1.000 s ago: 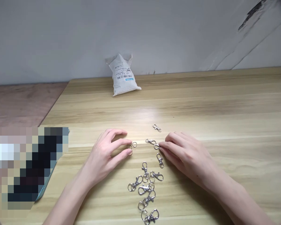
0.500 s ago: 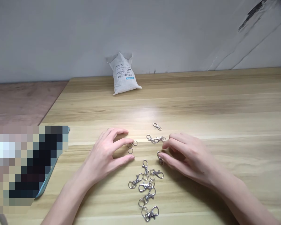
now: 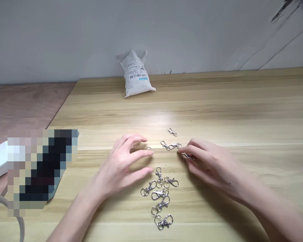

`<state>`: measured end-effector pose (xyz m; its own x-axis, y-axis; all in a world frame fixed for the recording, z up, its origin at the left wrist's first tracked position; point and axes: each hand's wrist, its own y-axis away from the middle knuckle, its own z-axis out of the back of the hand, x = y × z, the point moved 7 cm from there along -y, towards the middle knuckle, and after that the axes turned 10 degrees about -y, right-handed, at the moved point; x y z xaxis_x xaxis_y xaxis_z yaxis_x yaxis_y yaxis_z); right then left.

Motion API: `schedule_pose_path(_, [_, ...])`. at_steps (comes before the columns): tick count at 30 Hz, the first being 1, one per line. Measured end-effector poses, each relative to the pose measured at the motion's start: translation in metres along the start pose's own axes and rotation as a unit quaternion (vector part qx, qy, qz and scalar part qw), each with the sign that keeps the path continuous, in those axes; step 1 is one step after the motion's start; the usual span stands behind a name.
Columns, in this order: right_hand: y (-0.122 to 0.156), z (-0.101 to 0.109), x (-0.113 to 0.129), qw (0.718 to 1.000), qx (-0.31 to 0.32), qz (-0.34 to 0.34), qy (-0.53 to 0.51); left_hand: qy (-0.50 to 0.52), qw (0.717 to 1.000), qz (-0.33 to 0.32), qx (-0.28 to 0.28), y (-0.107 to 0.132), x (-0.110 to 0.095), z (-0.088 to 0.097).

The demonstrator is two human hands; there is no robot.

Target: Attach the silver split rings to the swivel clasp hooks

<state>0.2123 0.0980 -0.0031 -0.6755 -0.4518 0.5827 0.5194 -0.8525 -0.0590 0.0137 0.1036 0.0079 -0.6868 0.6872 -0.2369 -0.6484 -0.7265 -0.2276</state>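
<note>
Shiny silver metal swivel clasps (image 3: 158, 194), pale honey-yellow wooden tabletop (image 3: 242, 107) with long brown grain streaks, white plastic pouch (image 3: 138, 85) bearing black barcode and small blue label, plain grey-white wall (image 3: 65, 33), reddish-brown side surface (image 3: 22, 101)

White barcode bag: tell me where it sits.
In the head view the white bag stands at the far edge of the wooden table against the wall, left of centre, beyond the left hand and the metal clasps.

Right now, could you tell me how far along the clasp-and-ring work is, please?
Seemingly done: the near cluster of ringed clasps. In hand: the right hand pinches one clasp, while the left hand rests beside a loose ring. Left: three clasps farther out, apparently ringless.
</note>
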Motion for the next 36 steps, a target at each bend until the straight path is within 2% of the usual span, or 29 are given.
schedule_pose_path(4, [0.001, -0.002, 0.002, 0.998, -0.013, -0.005, 0.061, 0.031, 0.999, -0.033, 0.028, -0.003, -0.021, -0.005])
schedule_pose_path(7, [0.001, -0.005, 0.002, 0.996, -0.022, -0.016, 0.086, 0.039, 0.999, -0.026, 0.017, -0.004, -0.027, -0.005])
schedule_pose_path(9, [0.000, -0.006, 0.001, 0.997, -0.022, -0.028, 0.068, 0.046, 0.999, -0.022, 0.015, -0.003, -0.026, -0.006])
schedule_pose_path(14, [0.001, -0.005, -0.002, 0.998, -0.027, -0.049, -0.018, 0.049, 0.997, -0.028, 0.053, 0.000, -0.024, -0.012])
schedule_pose_path(20, [0.000, -0.005, 0.003, 0.998, -0.028, -0.017, -0.059, 0.037, 0.998, -0.031, 0.049, -0.002, -0.024, -0.015])
schedule_pose_path(23, [-0.002, -0.002, 0.003, 0.997, -0.047, -0.002, -0.058, 0.024, 0.999, -0.018, 0.039, -0.002, -0.019, -0.014])
schedule_pose_path(25, [-0.002, 0.004, -0.001, 0.996, -0.082, -0.012, -0.043, 0.016, 0.999, -0.010, 0.030, -0.002, -0.013, -0.010])
schedule_pose_path(30, [0.002, 0.022, -0.008, 0.980, -0.187, -0.038, -0.054, -0.006, 0.999, 0.024, -0.028, 0.003, 0.010, 0.016])
schedule_pose_path(33, [0.001, 0.022, -0.006, 0.978, -0.197, -0.031, -0.063, -0.024, 0.994, 0.086, -0.057, 0.009, 0.031, 0.032])
schedule_pose_path(36, [-0.002, 0.017, -0.004, 0.978, -0.188, -0.027, -0.080, -0.015, 0.993, 0.118, -0.026, 0.015, 0.043, 0.033])
